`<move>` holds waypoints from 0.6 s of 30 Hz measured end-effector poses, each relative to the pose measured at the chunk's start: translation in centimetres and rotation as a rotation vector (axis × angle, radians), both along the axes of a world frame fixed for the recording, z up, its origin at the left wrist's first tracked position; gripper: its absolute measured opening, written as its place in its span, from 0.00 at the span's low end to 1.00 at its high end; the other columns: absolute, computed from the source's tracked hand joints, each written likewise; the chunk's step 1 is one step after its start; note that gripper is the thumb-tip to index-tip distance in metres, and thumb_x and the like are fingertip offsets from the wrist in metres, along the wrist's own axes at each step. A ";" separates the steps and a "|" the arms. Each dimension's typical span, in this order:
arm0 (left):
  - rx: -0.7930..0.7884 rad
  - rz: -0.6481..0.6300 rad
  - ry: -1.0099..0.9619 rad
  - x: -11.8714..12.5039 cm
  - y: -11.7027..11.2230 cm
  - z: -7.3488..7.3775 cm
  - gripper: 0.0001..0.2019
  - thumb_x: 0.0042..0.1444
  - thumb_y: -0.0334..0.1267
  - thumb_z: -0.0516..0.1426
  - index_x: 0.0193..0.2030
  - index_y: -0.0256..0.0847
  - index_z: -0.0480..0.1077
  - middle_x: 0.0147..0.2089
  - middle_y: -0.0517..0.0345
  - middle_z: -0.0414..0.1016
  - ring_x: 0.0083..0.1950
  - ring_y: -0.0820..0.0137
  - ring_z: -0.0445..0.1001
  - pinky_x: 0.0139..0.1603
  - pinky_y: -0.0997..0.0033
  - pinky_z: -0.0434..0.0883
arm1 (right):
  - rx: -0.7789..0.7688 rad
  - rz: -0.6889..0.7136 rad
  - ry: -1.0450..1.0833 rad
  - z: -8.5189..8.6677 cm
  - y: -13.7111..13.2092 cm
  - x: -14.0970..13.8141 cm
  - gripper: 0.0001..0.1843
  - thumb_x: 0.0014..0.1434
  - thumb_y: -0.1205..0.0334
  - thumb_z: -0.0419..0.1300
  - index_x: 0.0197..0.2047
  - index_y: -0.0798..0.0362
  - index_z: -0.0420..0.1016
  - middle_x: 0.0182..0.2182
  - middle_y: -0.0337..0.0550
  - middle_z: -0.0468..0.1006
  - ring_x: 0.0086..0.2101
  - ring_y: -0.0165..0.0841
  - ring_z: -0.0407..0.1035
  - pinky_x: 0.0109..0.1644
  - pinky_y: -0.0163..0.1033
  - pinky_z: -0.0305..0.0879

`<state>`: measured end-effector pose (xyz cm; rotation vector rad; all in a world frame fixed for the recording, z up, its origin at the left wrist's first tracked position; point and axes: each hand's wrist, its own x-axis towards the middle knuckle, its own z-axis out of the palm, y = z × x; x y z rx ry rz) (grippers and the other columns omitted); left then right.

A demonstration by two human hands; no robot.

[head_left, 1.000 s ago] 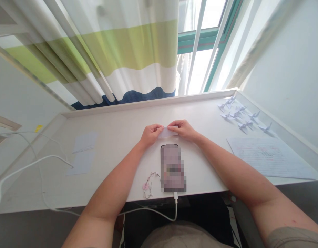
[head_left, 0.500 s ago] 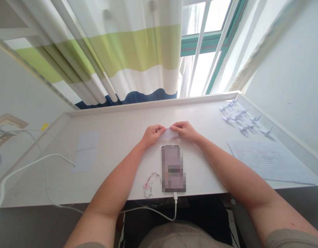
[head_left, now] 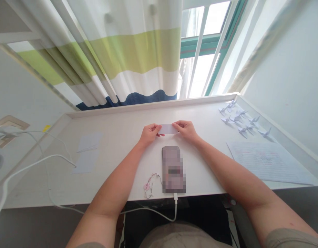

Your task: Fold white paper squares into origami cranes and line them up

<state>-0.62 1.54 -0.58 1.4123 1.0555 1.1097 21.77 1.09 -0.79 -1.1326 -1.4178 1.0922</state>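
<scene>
A small white piece of paper (head_left: 167, 129), now a flat oblong strip, is stretched between my two hands above the desk. My left hand (head_left: 150, 133) pinches its left end between thumb and fingers. At the right end, my right hand (head_left: 185, 130) grips it the same way, thumb on top. Just below the hands lies a phone (head_left: 173, 168) with a blurred screen, a white cable plugged into its lower end. A beaded strap with a pink charm (head_left: 147, 186) rests at the phone's left side.
Several folded paper cranes (head_left: 237, 119) stand at the back right of the white desk (head_left: 122, 137). In front of them lies a written sheet of paper (head_left: 267, 162). Blank paper pieces (head_left: 86, 155) lie at the left, near a white cable (head_left: 32, 167). A raised rim (head_left: 153, 104) borders the back.
The paper has turned from a wider, slanted shape into a level narrow strip. My hands have shifted slightly apart, and more of the paper shows between them.
</scene>
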 end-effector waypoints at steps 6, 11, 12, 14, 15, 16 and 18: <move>0.045 0.029 0.023 0.3 -0.2 -0.1 0.27 0.55 0.65 0.69 0.32 0.40 0.77 0.29 0.57 0.79 0.31 0.67 0.77 0.31 0.69 0.72 | 0.000 0.140 -0.073 0.3 -0.2 0.1 0.20 0.57 0.41 0.70 0.32 0.51 0.82 0.29 0.42 0.82 0.29 0.34 0.71 0.35 0.41 0.65; 0.058 -0.001 0.021 0.7 -0.5 -0.1 0.26 0.54 0.64 0.69 0.38 0.39 0.82 0.32 0.55 0.82 0.31 0.68 0.76 0.30 0.70 0.72 | 0.042 0.185 -0.146 0.3 -0.2 0.1 0.24 0.60 0.37 0.67 0.34 0.52 0.85 0.30 0.44 0.84 0.31 0.35 0.72 0.36 0.41 0.65; 0.065 -0.005 0.026 0.7 -0.5 -0.1 0.26 0.54 0.64 0.69 0.36 0.39 0.82 0.30 0.56 0.81 0.30 0.69 0.76 0.30 0.70 0.71 | 0.047 0.193 -0.142 0.3 -0.2 0.0 0.24 0.60 0.37 0.68 0.35 0.52 0.86 0.31 0.45 0.85 0.31 0.35 0.73 0.36 0.41 0.66; 0.077 -0.016 0.037 0.8 -0.5 0.0 0.26 0.54 0.64 0.69 0.31 0.40 0.80 0.27 0.58 0.78 0.29 0.70 0.73 0.29 0.71 0.71 | 0.051 0.214 -0.131 0.4 -0.3 -0.2 0.25 0.60 0.37 0.68 0.36 0.52 0.86 0.33 0.46 0.85 0.32 0.36 0.74 0.37 0.41 0.67; 0.081 -0.021 0.039 0.8 -0.5 0.0 0.26 0.54 0.64 0.69 0.30 0.40 0.79 0.26 0.59 0.77 0.29 0.70 0.73 0.29 0.71 0.70 | 0.051 0.224 -0.126 0.4 -0.4 -0.4 0.25 0.59 0.36 0.69 0.36 0.52 0.86 0.33 0.46 0.85 0.32 0.36 0.74 0.37 0.41 0.67; 0.084 -0.026 0.036 0.8 -0.4 0.1 0.26 0.54 0.65 0.68 0.30 0.40 0.79 0.25 0.59 0.76 0.28 0.71 0.72 0.28 0.71 0.70 | 0.050 0.230 -0.121 0.5 -0.5 -0.5 0.25 0.59 0.36 0.69 0.36 0.52 0.86 0.32 0.45 0.85 0.32 0.35 0.74 0.36 0.41 0.66; 0.080 -0.035 0.013 0.7 -0.4 0.2 0.28 0.54 0.68 0.67 0.32 0.40 0.79 0.26 0.58 0.77 0.28 0.70 0.74 0.28 0.71 0.70 | 0.051 0.220 -0.097 0.7 -0.6 -0.8 0.26 0.58 0.35 0.70 0.34 0.52 0.86 0.30 0.44 0.84 0.30 0.34 0.72 0.35 0.41 0.65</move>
